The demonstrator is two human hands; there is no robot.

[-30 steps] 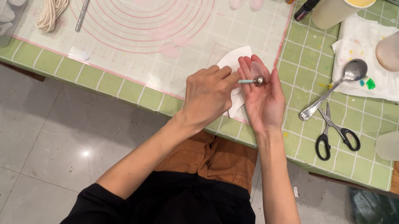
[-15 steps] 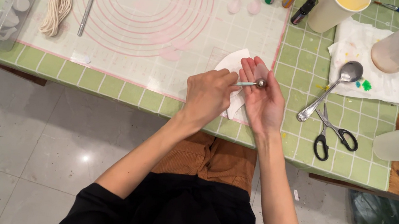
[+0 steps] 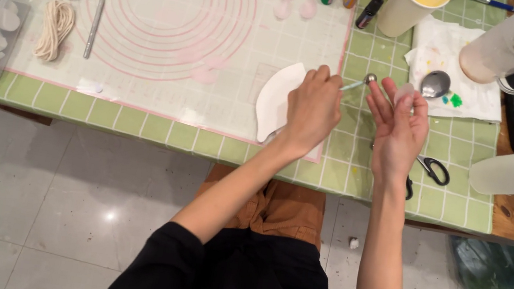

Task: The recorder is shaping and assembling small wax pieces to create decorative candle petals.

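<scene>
Our left hand (image 3: 313,109) pinches the ball tool (image 3: 357,82), tip at 3 o'clock; right hand (image 3: 399,127) open, thin petal (image 3: 405,92) on fingertips w/ no real hold, so pressing too hard could tear it

Scissors (image 3: 428,171) right of mat (image 3: 173,21)

A green-tiled table (image 3: 137,120) carries a ringed mat (image 3: 175,8), scissors (image 3: 428,170) and napkin (image 3: 477,97).
</scene>
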